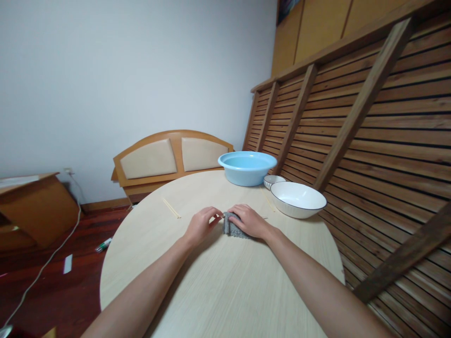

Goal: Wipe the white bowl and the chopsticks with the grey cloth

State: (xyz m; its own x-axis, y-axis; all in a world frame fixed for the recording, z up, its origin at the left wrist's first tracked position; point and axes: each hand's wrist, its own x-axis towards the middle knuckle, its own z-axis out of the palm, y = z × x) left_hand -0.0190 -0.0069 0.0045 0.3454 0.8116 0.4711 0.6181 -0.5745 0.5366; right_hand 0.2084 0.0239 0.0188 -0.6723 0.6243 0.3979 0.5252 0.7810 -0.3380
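Note:
A grey cloth [235, 230] lies bunched on the round table, and my right hand [246, 219] is closed over it from above. A thin stick end [265, 218] that looks like a chopstick pokes out past my right hand. To the left of the cloth, my left hand [204, 223] pinches the other end of what seems to be the same chopstick, thumb and forefinger together. The stretch between is hidden by the cloth and my right hand. A pair of pale chopsticks [171, 208] rests on the table left of my hands.
Beyond my right hand stand a large white bowl [298, 199], a small patterned bowl [268, 184] and a light blue basin [248, 174]. More pale chopsticks [268, 201] lie beside the bowls. A slatted wooden frame [352, 136] leans along the right; a headboard [178, 173] stands behind the table [225, 291].

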